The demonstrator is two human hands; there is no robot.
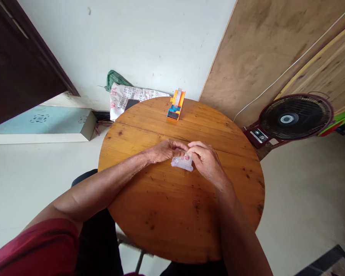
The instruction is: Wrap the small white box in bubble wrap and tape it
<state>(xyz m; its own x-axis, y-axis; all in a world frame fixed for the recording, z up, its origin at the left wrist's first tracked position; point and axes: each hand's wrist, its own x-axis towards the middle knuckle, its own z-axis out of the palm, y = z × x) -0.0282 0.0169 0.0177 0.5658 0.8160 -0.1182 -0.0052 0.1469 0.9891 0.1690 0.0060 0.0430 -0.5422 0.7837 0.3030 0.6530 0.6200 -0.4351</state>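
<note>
A small, clear plastic packet [182, 164] with red marks showing through it is held over the middle of the round table. My left hand [166, 151] grips its upper left side, thumb and fingers closed on the plastic. From the right, my right hand [205, 159] pinches the packet's upper right corner, its fingertips almost meeting those of the left. The fingers cover the packet's top edge, and what lies inside it is too small to make out. Beyond both hands, an orange and blue tape dispenser [176, 104] stands near the table's far edge.
The round wooden table [166, 207] has a seam across it. Behind it, a printed white sack [119, 96] and a green bag [115, 78] lie against the wall. A dark fan [296, 115] is at the right, a pale blue box [40, 120] on the floor at left.
</note>
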